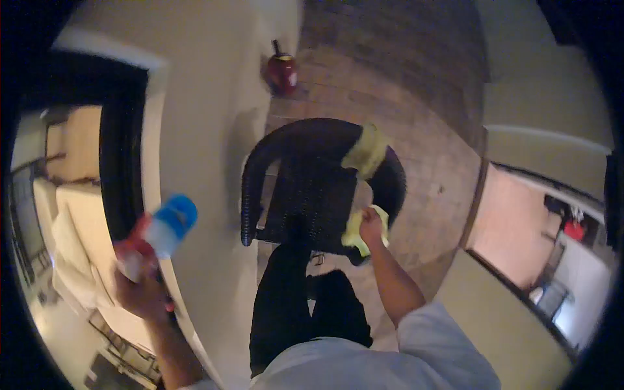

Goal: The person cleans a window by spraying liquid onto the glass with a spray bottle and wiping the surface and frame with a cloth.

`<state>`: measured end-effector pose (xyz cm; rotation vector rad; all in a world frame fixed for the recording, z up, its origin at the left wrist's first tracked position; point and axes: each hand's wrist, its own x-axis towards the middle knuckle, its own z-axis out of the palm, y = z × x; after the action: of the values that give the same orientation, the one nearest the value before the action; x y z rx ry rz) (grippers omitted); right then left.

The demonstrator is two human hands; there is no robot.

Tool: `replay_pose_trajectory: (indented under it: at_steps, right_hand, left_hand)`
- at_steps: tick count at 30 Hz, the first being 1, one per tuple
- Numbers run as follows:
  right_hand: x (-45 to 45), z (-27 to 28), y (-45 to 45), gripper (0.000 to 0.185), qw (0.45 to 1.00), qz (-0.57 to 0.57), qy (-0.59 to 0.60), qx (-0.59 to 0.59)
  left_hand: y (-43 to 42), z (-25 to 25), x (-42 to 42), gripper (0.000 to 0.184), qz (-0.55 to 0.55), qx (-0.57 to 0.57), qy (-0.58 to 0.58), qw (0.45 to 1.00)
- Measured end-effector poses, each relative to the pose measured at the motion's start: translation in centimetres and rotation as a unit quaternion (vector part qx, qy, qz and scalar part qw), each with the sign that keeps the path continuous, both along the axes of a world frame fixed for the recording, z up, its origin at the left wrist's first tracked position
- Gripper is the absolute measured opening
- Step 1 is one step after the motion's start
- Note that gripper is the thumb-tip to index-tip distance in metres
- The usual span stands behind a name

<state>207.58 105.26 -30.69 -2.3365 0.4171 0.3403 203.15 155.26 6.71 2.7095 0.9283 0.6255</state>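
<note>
Yellow cloth point(356, 235) (in right hand point(371, 229))

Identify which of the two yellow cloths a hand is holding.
The lower cloth, nearer the person's body, is in the right hand. The upper cloth lies over the dark chair's curved rim, with no hand on it.

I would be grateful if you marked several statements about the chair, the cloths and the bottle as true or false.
1. The left hand holds a bottle. True.
2. The right hand holds a yellow cloth at the dark chair. True.
3. The bottle stands on the chair's seat. False: it is in the left hand, off the chair.
4. The chair bears only one cloth. False: a second cloth is draped over its curved rim.
5. A red object is near the wall. True.
</note>
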Motion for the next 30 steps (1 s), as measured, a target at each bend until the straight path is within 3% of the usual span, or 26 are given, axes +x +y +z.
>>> replay_pose_trajectory:
  at_steps: [2,4,5,6,7,10,12,13,14,15,16,17,19,20,21,23,25,27,30]
  right_hand:
    - [3.0,5.8,1.7,0.019,0.998,-0.046,-0.016,0.038]
    - [6.7,9.0,1.9,0.022,0.996,-0.061,0.029,0.064]
    - [8.5,9.4,1.9,0.022,0.995,-0.067,0.030,0.062]
    - [10.1,9.3,2.1,0.029,0.998,-0.054,0.024,-0.014]
    - [11.8,9.2,2.1,0.036,0.995,-0.042,0.019,-0.091]
    - [18.9,14.4,4.0,0.046,0.986,-0.094,-0.013,-0.134]
    - [21.6,11.9,4.7,0.047,0.979,-0.103,0.004,-0.175]
    - [23.3,9.0,3.6,0.048,0.976,0.021,0.034,-0.216]
    - [24.1,10.5,4.5,0.045,0.979,-0.007,0.065,-0.192]
    - [22.9,2.0,0.8,0.038,0.957,0.149,0.040,-0.244]
    - [23.0,7.1,2.5,0.029,0.987,-0.053,0.111,-0.101]
    - [22.4,7.9,3.2,0.023,0.985,0.043,0.054,-0.157]
    - [21.1,12.5,6.2,0.020,0.998,-0.003,0.055,0.007]
    - [21.2,14.5,8.0,0.020,0.998,0.016,0.056,0.012]
    - [21.1,16.0,10.0,0.021,0.996,0.068,0.041,0.027]
    - [20.6,21.7,14.5,0.025,0.982,0.160,0.062,0.083]
    - [19.7,27.6,19.8,0.026,0.946,0.284,0.088,0.127]
    - [19.4,31.4,24.5,0.027,0.895,0.408,0.109,0.141]
    - [20.1,35.6,29.4,0.028,0.827,0.514,0.158,0.164]
  left_hand:
    - [-3.2,-0.6,0.6,0.044,-0.153,-0.109,-0.035,0.982]
    - [-7.2,-1.1,0.2,0.042,-0.085,-0.280,-0.011,0.956]
    - [-8.9,0.1,0.6,0.042,-0.055,-0.300,0.072,0.950]
    - [-10.3,1.1,1.0,0.042,-0.025,-0.317,0.154,0.936]
    - [-10.9,1.1,0.5,0.040,-0.034,-0.321,0.172,0.931]
    - [-12.5,2.4,-0.3,0.036,-0.043,-0.337,0.209,0.917]
    - [-12.1,3.4,-1.1,0.034,-0.008,-0.336,0.222,0.915]
    - [-12.1,3.8,-1.6,0.034,-0.003,-0.374,0.196,0.906]
    - [-11.8,4.2,-2.0,0.035,0.001,-0.410,0.167,0.897]
    - [-11.3,4.7,-2.0,0.035,0.037,-0.394,0.153,0.906]
    - [-10.9,5.2,-2.2,0.036,0.057,-0.391,0.177,0.901]
    - [-10.7,5.8,-2.9,0.038,0.077,-0.389,0.201,0.896]
    - [-10.7,6.1,-4.3,0.037,0.120,-0.398,0.157,0.896]
    - [-10.7,6.4,-4.4,0.037,0.130,-0.412,0.121,0.894]
    - [-10.9,7.7,-3.8,0.037,0.130,-0.341,0.138,0.921]
    - [-10.8,6.8,-5.2,0.037,0.168,-0.385,0.075,0.904]
    - [-10.9,7.1,-6.2,0.037,0.203,-0.426,0.011,0.882]
    - [-10.6,7.8,-6.3,0.038,0.269,-0.442,0.055,0.854]
    - [-11.5,5.9,-6.6,0.038,0.243,-0.442,0.038,0.862]
